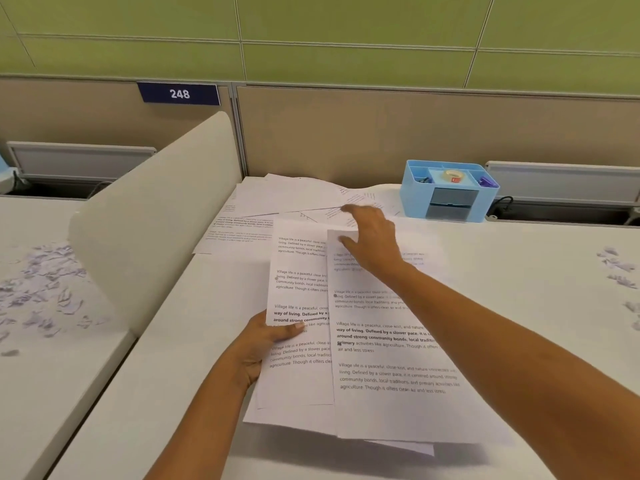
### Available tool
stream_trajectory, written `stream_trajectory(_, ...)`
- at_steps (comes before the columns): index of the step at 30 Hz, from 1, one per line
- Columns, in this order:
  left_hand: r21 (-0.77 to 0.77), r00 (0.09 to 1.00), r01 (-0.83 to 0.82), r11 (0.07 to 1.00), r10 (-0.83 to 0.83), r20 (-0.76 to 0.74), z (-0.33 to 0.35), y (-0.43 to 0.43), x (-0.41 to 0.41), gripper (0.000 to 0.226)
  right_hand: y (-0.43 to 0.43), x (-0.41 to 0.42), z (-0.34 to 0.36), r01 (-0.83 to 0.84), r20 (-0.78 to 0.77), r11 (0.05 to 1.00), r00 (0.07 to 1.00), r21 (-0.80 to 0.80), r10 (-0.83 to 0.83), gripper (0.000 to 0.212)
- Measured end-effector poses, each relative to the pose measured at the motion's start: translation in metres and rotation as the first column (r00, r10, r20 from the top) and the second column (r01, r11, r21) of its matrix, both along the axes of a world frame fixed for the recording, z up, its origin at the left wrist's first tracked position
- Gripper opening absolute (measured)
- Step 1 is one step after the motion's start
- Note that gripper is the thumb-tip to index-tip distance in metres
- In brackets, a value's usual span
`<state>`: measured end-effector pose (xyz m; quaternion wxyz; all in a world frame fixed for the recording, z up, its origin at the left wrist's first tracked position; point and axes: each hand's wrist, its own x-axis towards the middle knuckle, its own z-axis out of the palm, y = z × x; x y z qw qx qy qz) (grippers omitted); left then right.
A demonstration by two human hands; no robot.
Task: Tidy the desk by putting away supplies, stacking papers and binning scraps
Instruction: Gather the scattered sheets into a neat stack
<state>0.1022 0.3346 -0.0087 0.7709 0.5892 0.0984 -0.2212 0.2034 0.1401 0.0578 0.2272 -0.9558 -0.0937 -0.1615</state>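
Observation:
My left hand (266,341) grips a bundle of printed sheets (301,292) at its left edge, thumb on top, lifted off the white desk (519,271). A further printed sheet (391,358) overlaps it on the right. My right hand (370,237) reaches forward over that sheet with its fingers stretched toward more loose papers (277,202) lying at the back of the desk. A blue desk organiser (446,192) with a roll of tape (453,174) and clips stands at the back right. Paper scraps (620,268) lie at the desk's right edge.
A cream divider panel (156,209) stands on the left. Beyond it, the neighbouring desk holds many paper scraps (45,289). A beige partition with a "248" sign (179,93) runs along the back. A cable tray (561,181) sits behind the organiser.

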Motion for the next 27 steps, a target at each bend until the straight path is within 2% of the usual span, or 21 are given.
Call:
stream_trajectory(3,-0.012,1.000,-0.004,1.000,0.004,-0.009,-0.001,0.002,0.002,0.056,-0.009,-0.002,0.013,0.064,0.133,0.997,0.989,-0.033,-0.059,0.058)
stream_trajectory(5,-0.019,1.000,-0.023,1.000,0.023,-0.012,-0.002,0.006,0.003,0.057,-0.025,0.000,0.026,0.152,0.129,0.988,0.980,0.025,-0.154,0.060)
stream_trajectory(7,-0.037,0.999,-0.046,0.998,0.045,-0.019,-0.002,0.010,0.003,0.058,-0.052,0.002,0.033,0.305,0.018,0.942,0.950,0.143,-0.311,0.064)
stream_trajectory(9,-0.058,0.997,-0.075,0.995,0.075,-0.018,-0.003,0.013,0.003,0.054,-0.080,-0.001,0.033,0.437,-0.224,0.842,0.897,0.316,-0.381,0.072)
stream_trajectory(10,-0.072,0.996,-0.091,0.993,0.090,-0.015,-0.004,0.014,0.003,0.049,-0.091,-0.006,0.029,0.478,-0.375,0.787,0.863,0.391,-0.338,0.075)
stream_trajectory(12,-0.091,0.992,-0.127,0.988,0.127,-0.010,-0.004,0.014,0.004,0.039,-0.102,-0.023,0.015,0.523,-0.641,0.708,0.757,0.475,-0.130,0.072)
stream_trajectory(14,-0.106,0.988,-0.154,0.982,0.156,0.008,-0.002,0.012,0.004,0.038,-0.103,-0.039,-0.002,0.529,-0.748,0.634,0.652,0.565,0.122,0.063)
stream_trajectory(16,-0.118,0.985,-0.157,0.981,0.164,0.050,0.001,0.006,0.004,0.039,-0.095,-0.051,-0.016,0.509,-0.719,0.537,0.621,0.673,0.313,0.054)
stream_trajectory(19,-0.100,0.977,-0.155,0.983,0.167,0.133,0.011,-0.005,0.003,0.035,-0.076,-0.059,-0.030,0.452,-0.614,0.427,0.670,0.783,0.417,0.049)
stream_trajectory(23,-0.056,0.957,-0.149,0.987,0.158,0.245,0.032,-0.016,0.004,0.033,-0.057,-0.065,-0.030,0.339,-0.462,0.352,0.805,0.873,0.372,0.037)
stream_trajectory(27,0.020,0.887,-0.172,0.985,0.146,0.438,0.054,-0.020,0.009,0.019,-0.056,-0.068,-0.005,0.164,-0.249,0.309,0.932,0.937,0.263,0.024)
